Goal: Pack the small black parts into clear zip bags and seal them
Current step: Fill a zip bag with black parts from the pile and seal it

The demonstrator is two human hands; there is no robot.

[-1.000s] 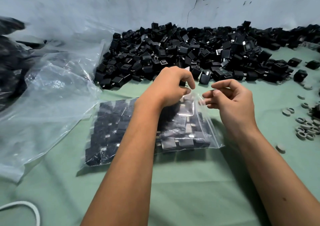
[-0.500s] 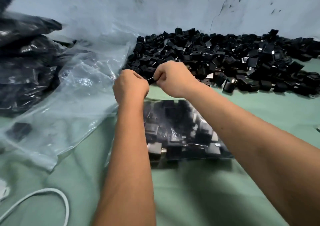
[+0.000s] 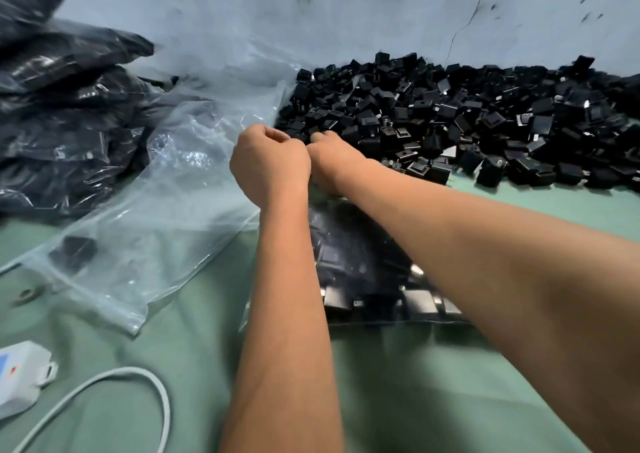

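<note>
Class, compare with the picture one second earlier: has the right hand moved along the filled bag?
Yes. The right hand crossed leftward along the filled bag, meeting the left hand.

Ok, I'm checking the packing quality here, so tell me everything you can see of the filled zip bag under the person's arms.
The filled zip bag is clear plastic, lying flat on the green cloth, packed with small black parts, a few showing silvery bits. Its near edge runs straight across under the forearms, which hide much of it. At its far edge the left hand and right hand meet, fingers curled, apparently pinching the zip strip; the strip itself is hidden, so whether it is sealed cannot be told. A loose empty bag lies to its left.
</note>
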